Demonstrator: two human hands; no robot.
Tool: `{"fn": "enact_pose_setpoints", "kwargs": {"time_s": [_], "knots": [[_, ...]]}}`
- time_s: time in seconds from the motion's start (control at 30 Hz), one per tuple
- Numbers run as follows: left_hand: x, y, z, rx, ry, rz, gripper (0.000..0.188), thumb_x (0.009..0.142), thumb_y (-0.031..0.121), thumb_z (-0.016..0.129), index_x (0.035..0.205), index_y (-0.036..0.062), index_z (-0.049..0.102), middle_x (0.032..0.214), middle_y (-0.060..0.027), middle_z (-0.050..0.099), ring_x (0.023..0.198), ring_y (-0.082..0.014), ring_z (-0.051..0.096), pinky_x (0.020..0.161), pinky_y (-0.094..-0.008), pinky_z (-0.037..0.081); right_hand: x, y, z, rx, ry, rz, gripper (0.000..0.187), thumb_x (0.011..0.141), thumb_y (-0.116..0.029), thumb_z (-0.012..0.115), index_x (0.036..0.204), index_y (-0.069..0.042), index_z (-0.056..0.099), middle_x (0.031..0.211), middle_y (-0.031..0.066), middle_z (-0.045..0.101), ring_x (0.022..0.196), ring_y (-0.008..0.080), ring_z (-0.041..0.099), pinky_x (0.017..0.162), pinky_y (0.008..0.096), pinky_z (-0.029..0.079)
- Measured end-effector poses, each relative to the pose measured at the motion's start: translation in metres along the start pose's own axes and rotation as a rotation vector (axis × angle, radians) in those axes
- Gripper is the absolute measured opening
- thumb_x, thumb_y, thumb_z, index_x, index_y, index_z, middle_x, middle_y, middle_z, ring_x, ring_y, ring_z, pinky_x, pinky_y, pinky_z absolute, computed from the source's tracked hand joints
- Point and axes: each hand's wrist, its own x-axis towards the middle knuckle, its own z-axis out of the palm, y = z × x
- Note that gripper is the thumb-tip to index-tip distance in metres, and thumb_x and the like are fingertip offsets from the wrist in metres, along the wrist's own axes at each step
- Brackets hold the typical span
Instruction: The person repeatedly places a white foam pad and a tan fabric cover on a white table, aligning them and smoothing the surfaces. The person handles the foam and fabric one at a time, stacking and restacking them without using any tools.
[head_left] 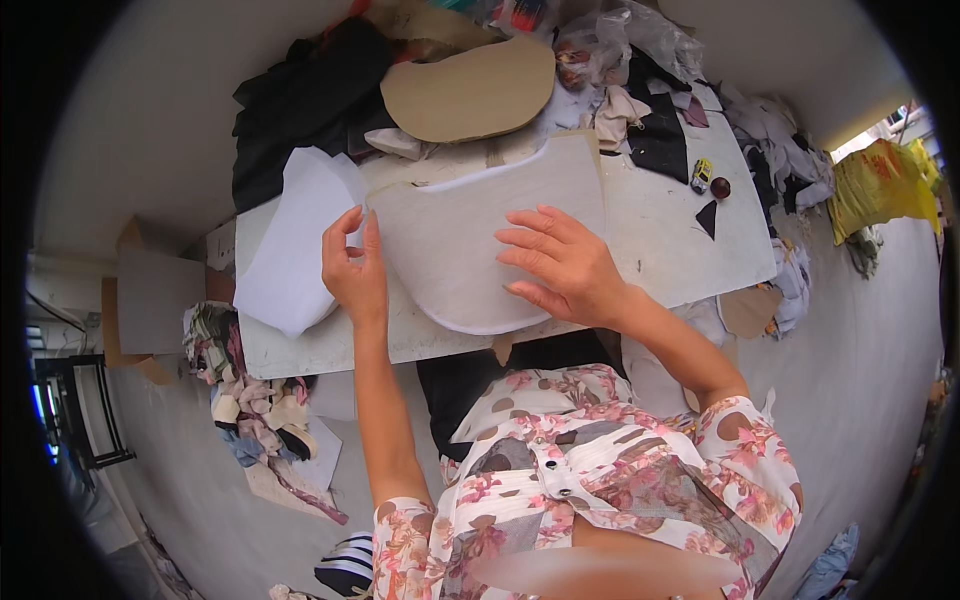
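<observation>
A pale, curved sheet of fabric (440, 255), with a concave top edge and a rounded bottom, lies flat on the white table in front of me. My right hand (562, 262) is over its right half, fingers spread and holding nothing; whether the fingertips touch it I cannot tell. At the sheet's left edge is my left hand (355, 265), its fingers loosely bent with a gap between thumb and forefinger. Just left of that hand are white cut pieces (295, 245) of a similar curved outline, seemingly overlapping. A brown cardboard shape (468, 92) lies beyond the sheet.
Black cloth (310, 100) is heaped at the table's far left. Clear plastic bags (640, 45) and dark scraps lie at the far right, near a small yellow toy car (702, 176) and a dark red round object (720, 188). Fabric scraps (265, 400) hang below the left edge.
</observation>
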Motion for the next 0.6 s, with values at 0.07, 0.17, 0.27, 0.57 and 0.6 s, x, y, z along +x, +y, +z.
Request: {"fn": "enact_pose_setpoints", "kwargs": {"time_s": [0.07, 0.17, 0.27, 0.57, 0.6], "knots": [[-0.006, -0.001, -0.004, 0.079, -0.014, 0.277, 0.028, 0.088, 0.021, 0.064, 0.112, 0.0066, 0.064, 0.125, -0.0143, 0.057, 0.124, -0.0294, 0.047, 0.1, -0.039, 0.039, 0.005, 0.011, 0.0, -0.041, 0.109, 0.067, 0.021, 0.074, -0.013, 0.073, 0.093, -0.009, 0.066, 0.087, 0.0061, 0.065, 0.086, 0.0236, 0.063, 0.072, 0.0341, 0.051], [-0.023, 0.004, 0.006, 0.2, -0.043, 0.493, 0.031, 0.085, 0.02, 0.067, 0.112, 0.0067, 0.064, 0.128, -0.0146, 0.055, 0.127, -0.0334, 0.044, 0.102, -0.0418, 0.036, 0.003, 0.054, -0.022, -0.064, 0.205, 0.422, 0.016, 0.075, -0.013, 0.073, 0.088, -0.007, 0.065, 0.071, 0.0041, 0.062, 0.066, 0.0188, 0.06, 0.057, 0.0322, 0.046], [-0.023, -0.002, 0.016, 0.248, -0.132, 0.589, 0.035, 0.082, 0.022, 0.069, 0.113, 0.0072, 0.064, 0.133, -0.015, 0.051, 0.13, -0.0362, 0.04, 0.106, -0.0456, 0.03, -0.003, 0.094, -0.028, -0.174, 0.147, 0.641, 0.019, 0.074, -0.02, 0.074, 0.085, -0.007, 0.065, 0.067, 0.0036, 0.061, 0.062, 0.0188, 0.06, 0.055, 0.0317, 0.045], [-0.021, -0.01, 0.026, 0.31, -0.2, 0.561, 0.039, 0.08, 0.024, 0.071, 0.115, 0.0109, 0.064, 0.136, -0.0173, 0.047, 0.133, -0.0371, 0.035, 0.108, -0.0542, 0.022, 0.0, 0.124, -0.014, -0.229, 0.012, 0.852, 0.029, 0.07, -0.035, 0.076, 0.077, -0.008, 0.066, 0.062, 0.0027, 0.062, 0.059, 0.0188, 0.061, 0.054, 0.033, 0.045], [-0.02, -0.01, 0.025, 0.308, -0.202, 0.562, 0.038, 0.08, 0.024, 0.071, 0.115, 0.011, 0.064, 0.136, -0.0171, 0.048, 0.133, -0.037, 0.035, 0.108, -0.0542, 0.022, 0.001, 0.126, -0.013, -0.213, 0.02, 0.862, 0.029, 0.071, -0.034, 0.076, 0.077, -0.008, 0.066, 0.061, 0.002, 0.062, 0.058, 0.0168, 0.06, 0.054, 0.0314, 0.044]]}}
